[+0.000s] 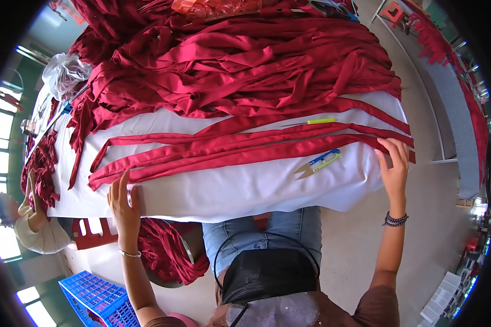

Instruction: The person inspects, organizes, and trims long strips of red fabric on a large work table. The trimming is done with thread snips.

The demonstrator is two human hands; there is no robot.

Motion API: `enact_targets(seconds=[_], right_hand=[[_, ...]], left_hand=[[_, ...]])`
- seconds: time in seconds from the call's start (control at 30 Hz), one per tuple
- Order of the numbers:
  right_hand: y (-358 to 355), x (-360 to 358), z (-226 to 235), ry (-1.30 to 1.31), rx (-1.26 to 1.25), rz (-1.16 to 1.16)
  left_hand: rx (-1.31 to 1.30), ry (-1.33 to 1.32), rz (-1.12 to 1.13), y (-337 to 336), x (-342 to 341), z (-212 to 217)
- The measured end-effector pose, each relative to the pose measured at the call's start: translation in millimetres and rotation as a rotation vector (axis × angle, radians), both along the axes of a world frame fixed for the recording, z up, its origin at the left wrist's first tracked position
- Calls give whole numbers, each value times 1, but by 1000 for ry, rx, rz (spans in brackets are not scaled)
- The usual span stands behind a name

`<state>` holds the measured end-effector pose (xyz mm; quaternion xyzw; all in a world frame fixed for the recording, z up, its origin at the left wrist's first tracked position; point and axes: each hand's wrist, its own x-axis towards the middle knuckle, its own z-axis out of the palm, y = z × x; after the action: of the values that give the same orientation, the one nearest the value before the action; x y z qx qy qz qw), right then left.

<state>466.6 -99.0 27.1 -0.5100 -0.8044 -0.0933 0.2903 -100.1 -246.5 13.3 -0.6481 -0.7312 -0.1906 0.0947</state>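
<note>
Long dark red fabric strips point(240, 150) lie stretched across a table covered in white cloth point(245, 191). My left hand point(123, 203) rests flat on the left ends of the strips near the table's front edge, fingers spread. At the table's right end my right hand point(395, 163) presses on the right ends of the strips, fingers apart. Small blue and yellow thread snips point(317, 163) lie on the white cloth between my hands, nearer the right one. A yellow-green pen-like tool point(315, 121) lies further back among the strips.
A big heap of red fabric strips point(240, 60) fills the back of the table. A crumpled clear plastic bag point(65, 73) sits at the far left. Another person point(30, 220) works at the left. Below the table are more red fabric point(166, 250) and a blue crate point(101, 300).
</note>
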Motion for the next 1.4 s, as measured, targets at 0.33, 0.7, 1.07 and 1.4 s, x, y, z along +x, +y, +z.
enact_targets(seconds=[0.33, 0.7, 1.07, 1.4], right_hand=[[1, 21, -3, 260, 24, 84], [118, 66, 18, -17, -251, 71], [152, 123, 3, -170, -127, 49], [177, 158, 8, -135, -424, -2]], left_hand=[[58, 16, -96, -4, -30, 14], [-92, -160, -19, 48, -121, 25], [29, -196, 39, 59, -169, 5], [43, -274, 18, 67, -192, -14]])
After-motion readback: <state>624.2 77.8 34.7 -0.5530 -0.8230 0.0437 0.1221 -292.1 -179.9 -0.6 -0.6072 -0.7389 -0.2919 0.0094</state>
